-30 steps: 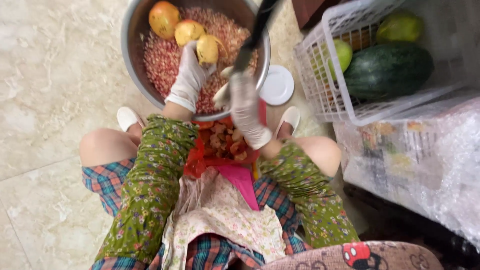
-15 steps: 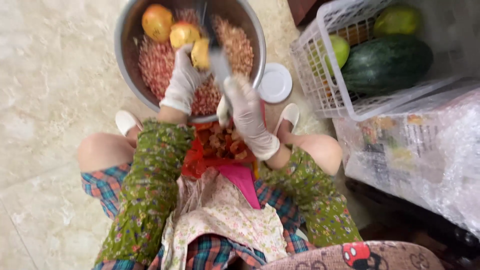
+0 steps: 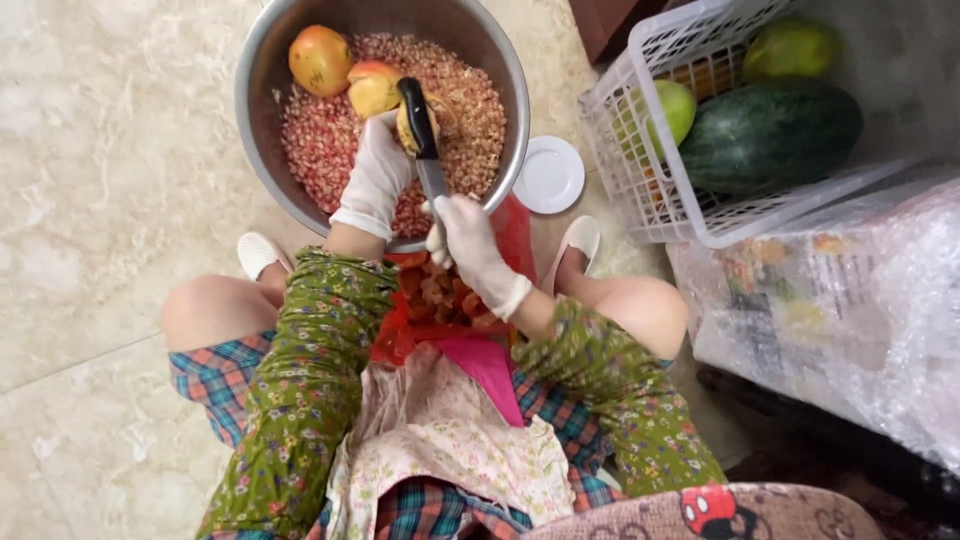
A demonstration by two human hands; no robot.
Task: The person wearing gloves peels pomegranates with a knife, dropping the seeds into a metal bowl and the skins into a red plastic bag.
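A: Bowl (image 3: pixel 262 90) — far rim cut off by the top edge. Seeds under the left hand (image 3: pixel 378 178) hidden.

B: Knife (image 3: pixel 424 140)?

A: Blade end lost inside the right hand (image 3: pixel 470 245); can't read which end the grip closes on. The fruit piece (image 3: pixel 378 92) is partly covered by the left hand's fingers.

B: Basket (image 3: pixel 640 190)?

A: Runs off the top edge. Watermelon (image 3: pixel 770 135) partly behind its wall. Red bag (image 3: pixel 400 335) contents mostly hidden by the forearms; too jumbled to tell.

B: Wrapped bundle (image 3: pixel 850 310)?

A: Print blurred under plastic, cut off at right.
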